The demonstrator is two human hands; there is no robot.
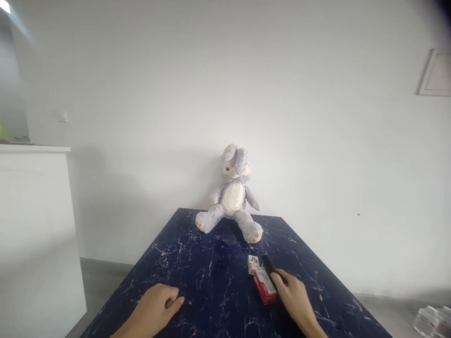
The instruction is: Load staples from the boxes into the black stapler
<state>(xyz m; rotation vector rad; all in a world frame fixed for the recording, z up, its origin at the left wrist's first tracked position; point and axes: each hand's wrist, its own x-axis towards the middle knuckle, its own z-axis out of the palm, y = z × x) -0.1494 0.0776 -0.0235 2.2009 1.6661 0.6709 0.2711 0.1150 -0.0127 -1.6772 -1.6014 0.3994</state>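
Note:
My right hand (294, 295) is closed around a black object (268, 265), long and narrow, at the right of the dark blue marbled table (211, 281). Just left of it lies a stack of red and white packets (265, 287), with a small white box (253, 265) touching its far end. My left hand (153, 307) rests at the table's near left, fingers curled in, with nothing seen in them. A grey and white plush rabbit (234, 199) sits upright at the table's far edge, legs spread towards me.
Behind the table stands a pale wall (141, 94). A white cabinet (35, 225) is on the left. Clear plastic bottles (427, 321) stand on the floor at the lower right. A framed panel (437, 72) hangs at the upper right.

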